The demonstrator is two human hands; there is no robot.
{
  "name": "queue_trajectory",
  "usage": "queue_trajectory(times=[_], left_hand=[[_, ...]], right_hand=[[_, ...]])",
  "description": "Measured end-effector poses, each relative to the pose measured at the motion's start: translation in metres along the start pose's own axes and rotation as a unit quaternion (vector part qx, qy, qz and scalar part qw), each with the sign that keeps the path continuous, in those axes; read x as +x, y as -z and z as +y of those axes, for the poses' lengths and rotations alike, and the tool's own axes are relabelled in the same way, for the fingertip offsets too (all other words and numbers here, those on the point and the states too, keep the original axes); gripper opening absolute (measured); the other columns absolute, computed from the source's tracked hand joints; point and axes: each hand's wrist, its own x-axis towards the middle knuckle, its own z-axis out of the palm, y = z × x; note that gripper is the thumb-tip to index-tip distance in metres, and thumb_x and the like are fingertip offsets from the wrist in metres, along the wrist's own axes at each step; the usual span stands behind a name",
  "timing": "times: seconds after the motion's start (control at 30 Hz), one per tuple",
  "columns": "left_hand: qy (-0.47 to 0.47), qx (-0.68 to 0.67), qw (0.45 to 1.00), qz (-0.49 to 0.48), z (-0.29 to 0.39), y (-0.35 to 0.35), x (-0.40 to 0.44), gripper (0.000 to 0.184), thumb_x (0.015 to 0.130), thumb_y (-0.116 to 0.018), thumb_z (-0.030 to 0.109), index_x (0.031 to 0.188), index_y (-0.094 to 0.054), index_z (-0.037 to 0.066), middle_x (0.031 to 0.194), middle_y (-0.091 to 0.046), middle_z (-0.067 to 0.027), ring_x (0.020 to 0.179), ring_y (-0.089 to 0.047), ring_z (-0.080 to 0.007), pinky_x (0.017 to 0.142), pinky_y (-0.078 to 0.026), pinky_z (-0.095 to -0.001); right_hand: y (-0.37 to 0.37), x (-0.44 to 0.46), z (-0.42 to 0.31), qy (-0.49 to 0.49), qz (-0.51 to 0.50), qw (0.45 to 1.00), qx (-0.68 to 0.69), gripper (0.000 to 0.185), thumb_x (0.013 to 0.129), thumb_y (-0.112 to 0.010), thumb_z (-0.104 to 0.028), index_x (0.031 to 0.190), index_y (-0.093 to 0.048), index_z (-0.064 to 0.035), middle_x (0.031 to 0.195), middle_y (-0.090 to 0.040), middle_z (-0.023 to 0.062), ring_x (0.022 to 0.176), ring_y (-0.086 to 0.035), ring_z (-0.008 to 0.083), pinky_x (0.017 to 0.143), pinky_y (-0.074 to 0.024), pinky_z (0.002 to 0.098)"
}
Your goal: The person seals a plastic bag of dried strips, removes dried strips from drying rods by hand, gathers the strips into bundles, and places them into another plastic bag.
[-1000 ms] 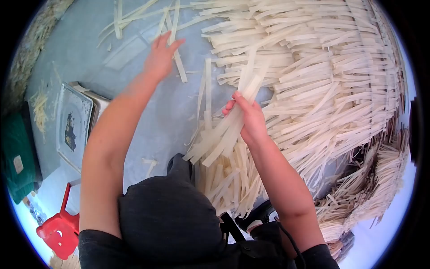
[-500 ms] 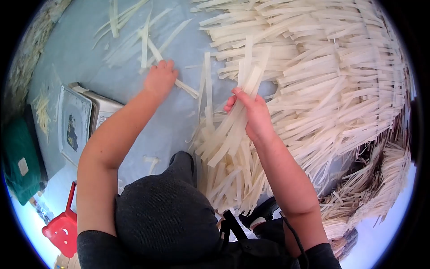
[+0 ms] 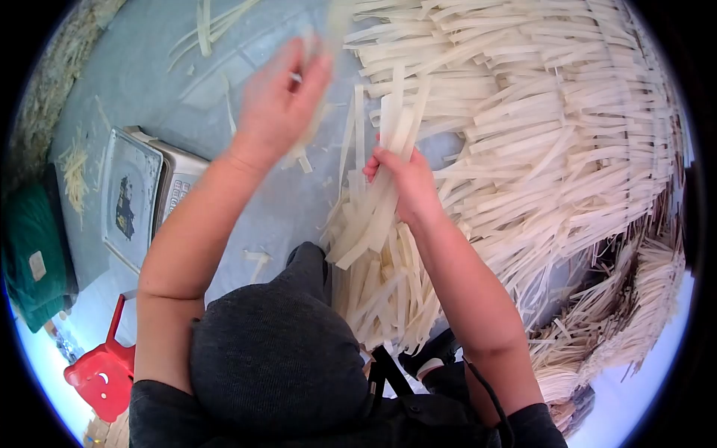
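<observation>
In the head view my right hand (image 3: pixel 407 179) is closed round a loose bundle of long, flat, pale strips (image 3: pixel 372 216), its ends sticking out above and below the grip. My left hand (image 3: pixel 280 97), smeared by motion, is raised further forward over the grey surface. Its fingers are curled round a few blurred pale strips (image 3: pixel 338 21), whose lower ends show below the palm. More pale strips (image 3: pixel 388 299) lie heaped beneath my right hand, close to my knee.
Rows of overlapping strips (image 3: pixel 538 127) cover the right side. A scale (image 3: pixel 134 194) with a keypad stands at left on the grey surface (image 3: pixel 246 216). Several loose strips (image 3: pixel 205 26) lie at the far edge. A red plastic object (image 3: pixel 104 381) and a green cloth-like item (image 3: pixel 33 261) sit lower left.
My left hand has lifted forward and slightly right, taking strips up from the grey surface. My right hand has shifted slightly left, still holding its bundle.
</observation>
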Motion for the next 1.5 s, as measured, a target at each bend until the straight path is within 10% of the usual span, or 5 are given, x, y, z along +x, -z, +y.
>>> queue_trajectory(times=[0.2,0.7,0.93,1.2,1.5], left_hand=[[0.288,-0.228,0.927,-0.074,-0.001,0.007,0.021,0.035,0.096,-0.056,0.035,0.121,-0.062,0.011,0.095,-0.062,0.0025,0.086,-0.054,-0.0068,0.074,-0.045,-0.0274],[0.337,-0.248,0.838,-0.349,-0.037,0.002,-0.016,0.05,0.093,-0.058,0.038,0.137,-0.052,0.013,0.088,-0.046,0.0063,0.065,-0.038,-0.0028,0.051,-0.031,-0.0191],[0.339,-0.248,0.843,-0.336,-0.009,-0.026,-0.032,0.045,0.089,-0.067,0.032,0.127,-0.058,0.009,0.082,-0.046,0.0068,0.06,-0.036,-0.002,0.048,-0.028,-0.0195],[0.255,-0.412,0.87,-0.089,0.041,0.014,0.026,0.029,0.093,-0.063,0.028,0.105,-0.068,0.002,0.07,-0.041,0.009,0.058,-0.031,0.0009,0.042,-0.021,-0.0145],[0.351,-0.224,0.904,-0.101,-0.047,0.012,0.008,0.039,0.093,-0.059,0.039,0.114,-0.067,0.007,0.091,-0.049,0.0031,0.073,-0.042,-0.0047,0.053,-0.035,-0.0189]], right_hand=[[-0.014,0.005,-0.021,0.001,-0.052,0.999,-0.006,0.028,0.089,-0.065,-0.016,0.112,-0.06,-0.0021,0.089,-0.062,0.0057,0.077,-0.06,0.0139,0.067,-0.0494,0.0286],[0.002,0.019,-0.053,0.023,-0.008,0.996,0.09,0.033,0.088,-0.069,-0.024,0.111,-0.055,-0.0047,0.095,-0.064,0.0097,0.084,-0.061,0.0192,0.074,-0.0522,0.0353],[-0.006,0.014,-0.045,0.056,-0.01,0.991,0.121,0.029,0.09,-0.066,-0.021,0.108,-0.053,-0.0014,0.093,-0.065,0.0123,0.084,-0.063,0.0219,0.074,-0.0546,0.0377],[-0.023,-0.017,-0.059,0.005,-0.131,0.987,-0.097,0.024,0.094,-0.061,-0.024,0.106,-0.058,-0.0038,0.085,-0.066,0.0113,0.072,-0.064,0.0198,0.071,-0.0554,0.0333],[-0.02,-0.001,-0.037,-0.091,-0.129,0.987,-0.03,0.026,0.084,-0.071,-0.017,0.102,-0.057,-0.0035,0.076,-0.06,0.0062,0.061,-0.059,0.0148,0.057,-0.0517,0.0282]])
